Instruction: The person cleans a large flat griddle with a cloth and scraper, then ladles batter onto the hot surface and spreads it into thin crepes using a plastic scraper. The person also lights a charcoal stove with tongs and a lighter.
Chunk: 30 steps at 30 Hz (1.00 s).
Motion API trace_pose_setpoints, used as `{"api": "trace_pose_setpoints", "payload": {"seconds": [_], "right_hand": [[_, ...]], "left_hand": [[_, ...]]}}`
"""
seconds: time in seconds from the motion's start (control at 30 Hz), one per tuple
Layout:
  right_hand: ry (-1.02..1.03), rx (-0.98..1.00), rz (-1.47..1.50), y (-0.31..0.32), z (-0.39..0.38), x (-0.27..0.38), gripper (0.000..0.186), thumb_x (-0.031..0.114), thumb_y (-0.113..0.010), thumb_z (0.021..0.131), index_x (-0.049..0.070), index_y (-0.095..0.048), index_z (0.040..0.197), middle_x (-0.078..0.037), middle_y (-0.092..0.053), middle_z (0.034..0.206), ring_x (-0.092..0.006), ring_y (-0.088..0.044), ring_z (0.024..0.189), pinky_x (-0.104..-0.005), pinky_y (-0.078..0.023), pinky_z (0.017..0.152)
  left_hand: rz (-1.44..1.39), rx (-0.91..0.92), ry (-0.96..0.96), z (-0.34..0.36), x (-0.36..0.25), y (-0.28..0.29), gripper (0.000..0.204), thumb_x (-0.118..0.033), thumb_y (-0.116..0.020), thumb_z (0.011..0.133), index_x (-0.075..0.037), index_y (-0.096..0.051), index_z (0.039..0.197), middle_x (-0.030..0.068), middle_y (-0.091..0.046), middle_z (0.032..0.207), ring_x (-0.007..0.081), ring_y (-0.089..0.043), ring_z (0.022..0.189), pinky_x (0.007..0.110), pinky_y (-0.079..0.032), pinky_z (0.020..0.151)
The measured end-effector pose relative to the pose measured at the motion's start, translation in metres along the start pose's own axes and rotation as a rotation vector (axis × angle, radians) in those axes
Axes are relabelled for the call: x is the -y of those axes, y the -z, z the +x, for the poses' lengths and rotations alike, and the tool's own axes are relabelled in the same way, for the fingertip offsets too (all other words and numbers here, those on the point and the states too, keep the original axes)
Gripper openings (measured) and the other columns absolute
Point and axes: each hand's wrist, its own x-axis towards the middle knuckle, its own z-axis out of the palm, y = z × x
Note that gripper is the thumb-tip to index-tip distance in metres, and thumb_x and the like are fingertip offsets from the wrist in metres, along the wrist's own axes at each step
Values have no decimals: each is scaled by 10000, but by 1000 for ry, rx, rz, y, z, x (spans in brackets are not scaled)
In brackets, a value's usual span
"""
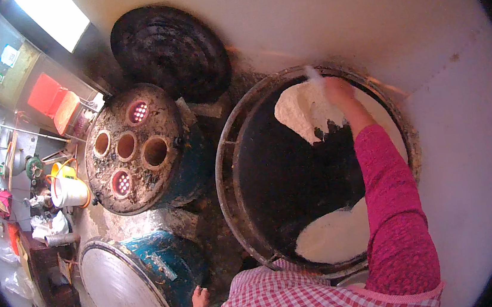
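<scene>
While the person, in a red and white checked apron (285,296), leans by a big round black pan (302,174), the left hand (200,302) is off to the left of the pan, down low. Its fingers look curled, but I cannot tell if it holds anything. A blue drum (163,246) with a round gray plate (125,292) on top is also left of the pan, near that hand. A smooth near patch of batter (333,237) lies on the near side of the pan, well apart from the right hand (340,91).

The right arm, in a pink sleeve (393,210), goes over the pan to its far side. There, a far patch of batter (301,108) lies right by the right hand, mostly to its left. A pale, blurry thing shows by the fingers; I cannot tell if they hold it or how wide they are.

Left of the pan there is a stove top (147,179) with 5 holes, and 2 glow pink. Past the pan's far left side is a dark round plate (169,53). Farthest left of the pan are a white bucket (69,191) and an orange chair (51,99).
</scene>
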Motion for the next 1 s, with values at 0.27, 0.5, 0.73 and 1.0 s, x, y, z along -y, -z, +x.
{"api": "trace_pose_setpoints", "payload": {"seconds": [0.27, 0.5, 0.73, 1.0], "right_hand": [[440, 215, 51, -4, -137, 84, 191, 159, -484, 792, 35, -591, 890, -189, -610, 891, -381, -582, 843, -491, -456, 739], [16, -49, -96, 9, -39, 38, 201, 156, -482, 798, 77, -615, 925, -186, -618, 885, -370, -584, 855, -473, -457, 713], [429, 248, -166, 0, -72, 98, 196, 133, -473, 790, 59, -628, 882, -179, -623, 876, -357, -604, 819, -473, -477, 693], [632, 246, -62, 5, -190, 68, 198, 155, -432, 817, 52, -600, 794, -164, -593, 785, -377, -568, 750, -482, -455, 671]], "left_hand": [[68, -10, -157, 31, -7, -19, 493, -194, -555, 847, -45, -387, 1286, 11, -497, 716, 118, -471, 566, 267, -414, 503], [-49, -4, -101, 24, 21, -2, 356, -170, -548, 845, -22, -444, 1152, 22, -485, 769, 109, -458, 625, 258, -390, 552], [-90, -4, 33, -15, -11, 1, 353, -192, -529, 840, 24, -492, 1117, 37, -553, 804, 125, -500, 690, 262, -421, 624], [-157, 28, -15, -2, -25, -22, 541, -203, -515, 854, 31, -344, 1312, 83, -567, 995, 145, -519, 833, 267, -425, 737]]}}
